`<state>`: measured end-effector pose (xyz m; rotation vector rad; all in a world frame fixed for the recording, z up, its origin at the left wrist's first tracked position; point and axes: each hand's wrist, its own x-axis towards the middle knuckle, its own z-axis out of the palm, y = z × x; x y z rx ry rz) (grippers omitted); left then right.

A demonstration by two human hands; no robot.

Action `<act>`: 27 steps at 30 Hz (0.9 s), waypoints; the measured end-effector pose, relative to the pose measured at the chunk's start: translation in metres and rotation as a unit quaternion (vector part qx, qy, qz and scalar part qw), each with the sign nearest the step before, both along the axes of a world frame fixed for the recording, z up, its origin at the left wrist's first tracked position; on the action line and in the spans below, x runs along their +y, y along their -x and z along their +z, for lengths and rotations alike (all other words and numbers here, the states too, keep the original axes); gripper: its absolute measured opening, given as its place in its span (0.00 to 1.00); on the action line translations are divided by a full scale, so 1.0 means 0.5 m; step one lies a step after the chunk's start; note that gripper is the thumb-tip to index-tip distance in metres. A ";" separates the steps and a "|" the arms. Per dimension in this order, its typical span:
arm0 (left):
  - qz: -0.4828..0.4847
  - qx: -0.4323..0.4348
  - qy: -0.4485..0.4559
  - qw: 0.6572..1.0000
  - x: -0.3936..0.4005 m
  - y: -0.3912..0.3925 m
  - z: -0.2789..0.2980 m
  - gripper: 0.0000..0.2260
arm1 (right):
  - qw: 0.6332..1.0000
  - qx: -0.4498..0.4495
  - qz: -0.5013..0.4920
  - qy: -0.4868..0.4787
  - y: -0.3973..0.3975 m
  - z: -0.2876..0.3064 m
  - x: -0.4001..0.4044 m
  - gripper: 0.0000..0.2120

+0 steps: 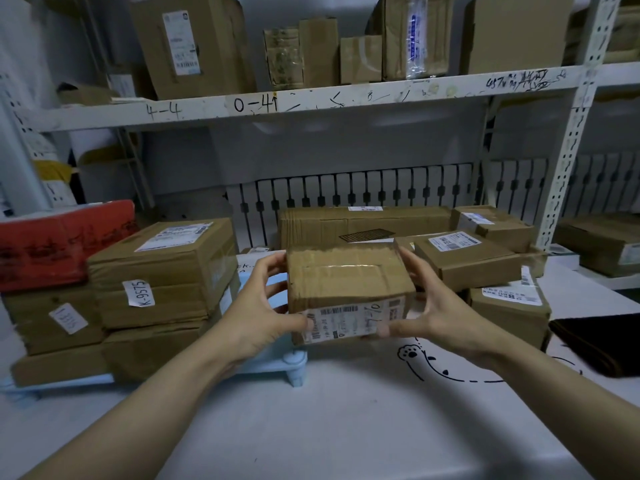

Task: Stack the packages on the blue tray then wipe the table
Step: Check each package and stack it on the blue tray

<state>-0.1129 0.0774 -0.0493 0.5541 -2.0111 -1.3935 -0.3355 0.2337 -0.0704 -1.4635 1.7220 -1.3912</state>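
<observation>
I hold a taped cardboard package (349,289) up between both hands, clear of the white table (311,427). My left hand (263,313) presses its left side, fingers (273,268) spread wide along the edge and thumb hooked under the near corner by the shipping label. My right hand (436,306) clamps the right side the same way, fingers splayed up the far edge and thumb on the label face. The package hangs just above the right end of the blue tray (294,365), whose left part already carries a stack of boxes (162,282). More packages (467,261) lie to the right on the table, with a dark cloth (599,341) at the right edge.
</observation>
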 end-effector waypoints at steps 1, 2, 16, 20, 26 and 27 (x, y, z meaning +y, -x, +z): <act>-0.007 0.005 -0.009 1.000 -0.001 0.000 -0.002 0.38 | 1.000 -0.003 0.012 -0.003 -0.001 -0.003 -0.001 0.58; -0.012 0.009 -0.014 1.000 -0.001 0.001 -0.004 0.39 | 1.000 -0.006 0.024 -0.002 -0.003 -0.004 -0.002 0.54; 0.064 -0.107 0.220 0.967 0.024 0.007 0.012 0.50 | 0.997 0.025 -0.023 0.073 -0.021 0.009 0.000 0.38; 0.044 -0.115 0.330 0.936 0.044 0.027 0.022 0.50 | 0.988 0.109 -0.073 0.082 -0.024 0.004 -0.016 0.43; 0.029 -0.122 0.366 0.922 0.044 0.053 0.029 0.50 | 0.963 0.232 -0.089 0.103 -0.036 0.021 -0.019 0.49; 0.026 -0.123 0.356 0.926 0.042 0.053 0.030 0.50 | 0.963 0.237 -0.085 0.101 -0.036 0.022 -0.018 0.50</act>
